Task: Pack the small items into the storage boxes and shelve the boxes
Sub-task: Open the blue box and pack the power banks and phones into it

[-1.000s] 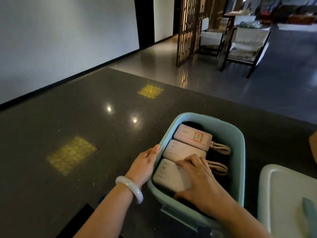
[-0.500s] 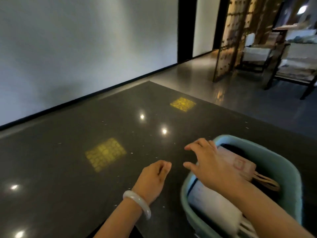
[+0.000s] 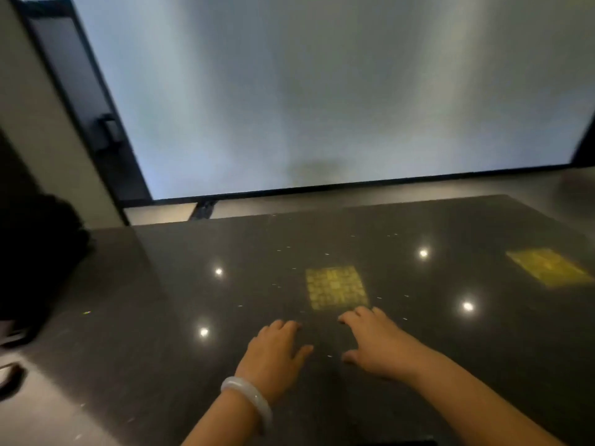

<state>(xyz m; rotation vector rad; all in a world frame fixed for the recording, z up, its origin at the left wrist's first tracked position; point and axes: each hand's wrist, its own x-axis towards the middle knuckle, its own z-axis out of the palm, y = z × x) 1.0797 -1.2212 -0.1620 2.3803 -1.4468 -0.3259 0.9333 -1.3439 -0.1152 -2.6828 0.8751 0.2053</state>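
Observation:
Both my hands hover over the dark polished tabletop (image 3: 161, 317), side by side and palm down. My left hand (image 3: 273, 352), with a pale bangle on its wrist, has relaxed fingers and holds nothing. My right hand (image 3: 376, 342) is spread, fingers loosely extended, and is empty too. No storage box and no small items are in view.
A dark blurred object (image 3: 35, 259) sits at the table's left edge. A grey wall (image 3: 322, 91) with a dark door frame (image 3: 83, 101) stands beyond the table. Yellow grid reflections (image 3: 336, 289) and light spots show on the tabletop.
The view has swung left, away from the light blue box with the pink items, which has left the frame. My right hand has come out of the box; both hands now hover over bare tabletop.

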